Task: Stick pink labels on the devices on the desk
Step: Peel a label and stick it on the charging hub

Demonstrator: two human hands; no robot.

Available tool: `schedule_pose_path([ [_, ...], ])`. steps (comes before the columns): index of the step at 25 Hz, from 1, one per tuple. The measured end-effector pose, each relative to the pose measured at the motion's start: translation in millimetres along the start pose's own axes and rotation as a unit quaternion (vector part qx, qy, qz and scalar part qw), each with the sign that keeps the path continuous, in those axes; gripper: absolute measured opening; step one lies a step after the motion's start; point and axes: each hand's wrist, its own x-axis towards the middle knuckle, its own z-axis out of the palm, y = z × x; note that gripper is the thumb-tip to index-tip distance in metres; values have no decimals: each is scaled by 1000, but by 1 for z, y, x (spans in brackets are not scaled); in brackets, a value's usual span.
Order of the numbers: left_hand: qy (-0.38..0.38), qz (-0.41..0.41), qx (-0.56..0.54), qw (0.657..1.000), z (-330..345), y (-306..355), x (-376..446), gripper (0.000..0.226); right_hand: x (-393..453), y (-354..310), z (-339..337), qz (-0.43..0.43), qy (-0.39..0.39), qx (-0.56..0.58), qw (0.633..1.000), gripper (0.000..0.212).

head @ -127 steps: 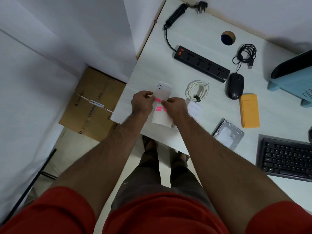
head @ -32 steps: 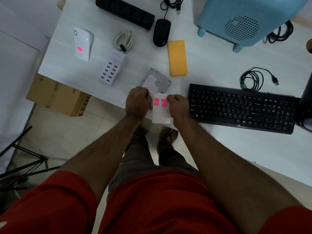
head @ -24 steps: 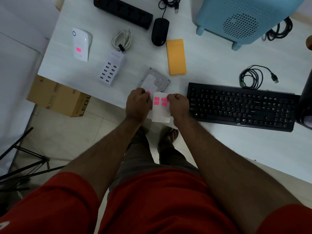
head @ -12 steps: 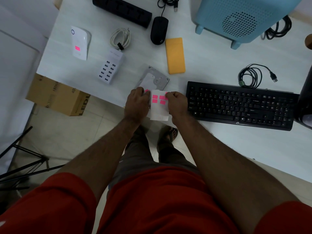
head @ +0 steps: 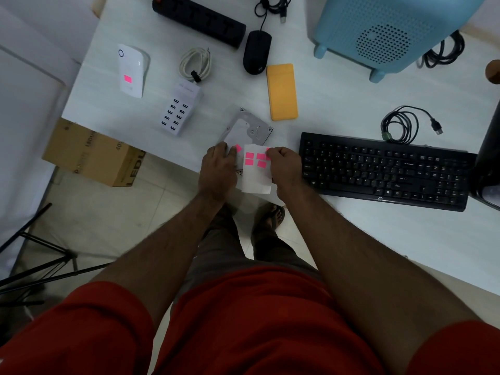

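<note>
Both hands are at the near edge of the surface [head: 338,109], over the hard drive [head: 251,128]. My right hand [head: 286,169] pinches the label sheet [head: 255,174] by its right edge, fingers curled round the paper, and four pink labels show on the sheet. My left hand [head: 217,169] pinches one peeled pink label [head: 238,148] at its fingertips, just left of the sheet and over the near corner of the hard drive; I cannot tell whether that label touches the drive yet.

Taking the hard drive as the mark: both hands and the sheet cover its near end, so only its far half shows. Just right of it and nearer me lies the black keyboard [head: 384,169], close beside my right hand. Beyond the drive to the right lies the yellow power bank [head: 281,92], and past that the black mouse [head: 256,52] and the black power strip [head: 200,20]. Left of the drive sits the white multi-port USB charger [head: 180,109], with a coiled white cable [head: 194,64] beyond it. Farther left is the white plug-in device [head: 132,70], which already carries a pink label [head: 128,79] on its face. Far right of the drive stands a blue perforated appliance [head: 389,33], with a coiled black USB cable [head: 403,124] nearer the keyboard. Below the surface's left edge a cardboard box [head: 92,155] sits on the floor.
</note>
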Motion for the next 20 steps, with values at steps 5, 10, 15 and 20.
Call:
schedule_pose_path([
  [5, -33, 21, 28, 999, 0, -1, -4, 52, 0, 2, 0, -2, 0, 6, 1000, 25],
  [10, -53, 31, 42, 997, -4, -2, -7, 54, -2, 5, 2, -1, -1, 9, 1000, 24],
  [15, -30, 15, -6, 999, -25, 4, 2, 32, -6, 1, 1, -14, -8, 7, 1000, 25],
  [20, 86, -82, -165, 979, -70, 13, 10, 30, -15, -5, 7, -3, -38, 19, 999, 16],
])
